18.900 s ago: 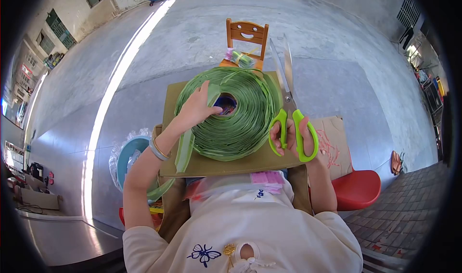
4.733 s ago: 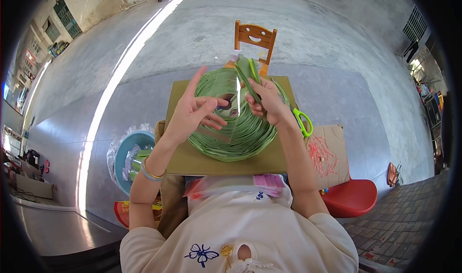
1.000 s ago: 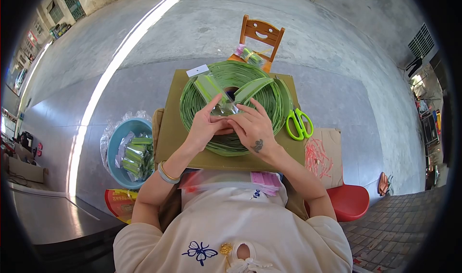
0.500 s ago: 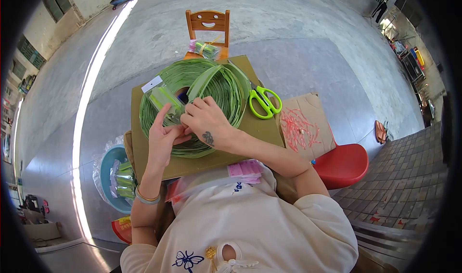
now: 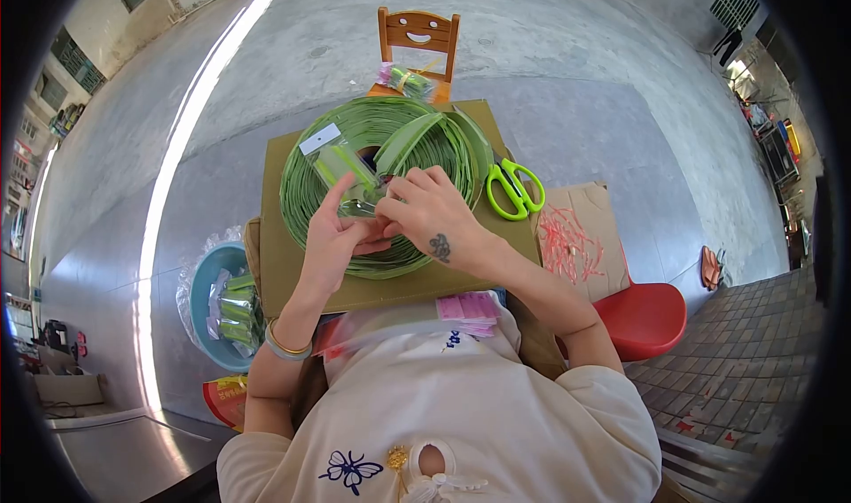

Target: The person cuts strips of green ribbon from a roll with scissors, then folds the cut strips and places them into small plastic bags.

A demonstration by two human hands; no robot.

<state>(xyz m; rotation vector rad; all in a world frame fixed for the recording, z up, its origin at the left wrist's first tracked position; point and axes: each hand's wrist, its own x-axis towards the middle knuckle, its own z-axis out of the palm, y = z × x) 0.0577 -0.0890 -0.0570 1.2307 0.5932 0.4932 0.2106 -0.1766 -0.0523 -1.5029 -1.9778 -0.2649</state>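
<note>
A big coil of green strip [image 5: 390, 140] lies on a cardboard sheet [image 5: 284, 272] across my lap. My left hand [image 5: 332, 237] and my right hand [image 5: 425, 215] meet over the coil's middle. Together they hold a small clear plastic packet [image 5: 341, 171] with green strip pieces inside and a white label at its top. My left index finger points up along the packet. Green-handled scissors [image 5: 514, 188] lie shut on the cardboard, right of the coil, with no hand on them.
A blue basin [image 5: 222, 304] with filled packets sits at my lower left. A small wooden chair [image 5: 417, 38] with bundled packets stands beyond the coil. A cardboard piece with red ties [image 5: 572, 241] rests on a red stool [image 5: 643, 321] at my right. Pink slips [image 5: 468, 308] lie near my waist.
Both hands stay together on the packet over the coil. The view has swung slightly, so the coil and scissors sit a little further right than half a second ago.
</note>
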